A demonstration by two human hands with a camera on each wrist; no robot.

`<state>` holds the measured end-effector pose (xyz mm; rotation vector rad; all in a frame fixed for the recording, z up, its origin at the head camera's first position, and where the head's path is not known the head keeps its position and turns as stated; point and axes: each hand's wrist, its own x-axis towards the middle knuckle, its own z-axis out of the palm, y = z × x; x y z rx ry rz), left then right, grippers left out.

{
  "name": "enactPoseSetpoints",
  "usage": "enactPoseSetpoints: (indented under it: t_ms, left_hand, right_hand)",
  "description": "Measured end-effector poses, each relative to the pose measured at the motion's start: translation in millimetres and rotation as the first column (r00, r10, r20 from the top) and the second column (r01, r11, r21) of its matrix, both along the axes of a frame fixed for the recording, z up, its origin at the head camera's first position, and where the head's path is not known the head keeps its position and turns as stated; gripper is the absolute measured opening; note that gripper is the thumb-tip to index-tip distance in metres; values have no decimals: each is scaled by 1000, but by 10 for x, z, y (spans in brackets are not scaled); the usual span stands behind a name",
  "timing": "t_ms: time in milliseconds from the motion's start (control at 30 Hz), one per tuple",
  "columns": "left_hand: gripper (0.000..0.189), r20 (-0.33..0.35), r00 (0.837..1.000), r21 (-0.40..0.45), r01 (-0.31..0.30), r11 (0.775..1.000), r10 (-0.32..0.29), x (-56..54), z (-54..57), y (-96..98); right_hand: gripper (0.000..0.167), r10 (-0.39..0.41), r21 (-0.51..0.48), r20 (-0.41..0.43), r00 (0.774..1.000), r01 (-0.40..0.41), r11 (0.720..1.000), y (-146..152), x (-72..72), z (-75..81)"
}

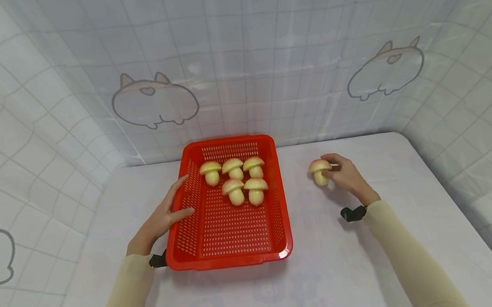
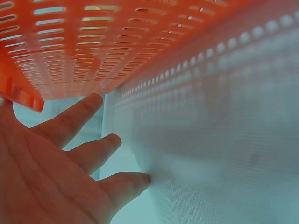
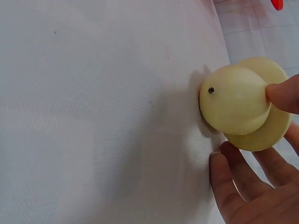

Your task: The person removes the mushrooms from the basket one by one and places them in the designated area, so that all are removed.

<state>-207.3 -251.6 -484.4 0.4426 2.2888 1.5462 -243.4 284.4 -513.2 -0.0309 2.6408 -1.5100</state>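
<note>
A red plastic basket [image 1: 233, 260] with slotted sides sits on the table, holding several toy mushrooms [image 1: 255, 191] with pale yellow stems and pinkish caps. Across its left rim lies my left hand [image 1: 157, 224], thumb and a finger reaching over to the inside. In the left wrist view three spread, fairly straight fingers [image 2: 88, 154] extend outside the basket wall. To the right of the basket, my right hand [image 1: 349, 178] pinches another toy mushroom [image 1: 318, 174] between thumb and fingers. The right wrist view shows its rounded stem end [image 3: 233, 100] close to the tabletop; whether it touches is unclear.
The white table [image 1: 331, 278] has rounded back corners. Behind it hangs a white gridded sheet [image 1: 271, 65] with cartoon animal outlines, and similar sheets flank both sides. A dark wrist strap piece [image 1: 353, 213] shows below the right hand.
</note>
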Motion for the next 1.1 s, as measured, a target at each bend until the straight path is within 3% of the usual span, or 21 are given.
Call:
enactPoseSetpoints:
  t_ms: [1100]
  left_hand:
    - [85,14,1000,-4,-8,1000,8,23,42,12]
  right_hand:
    - [60,-10,29,27,1000,9,1000,45,-8,45]
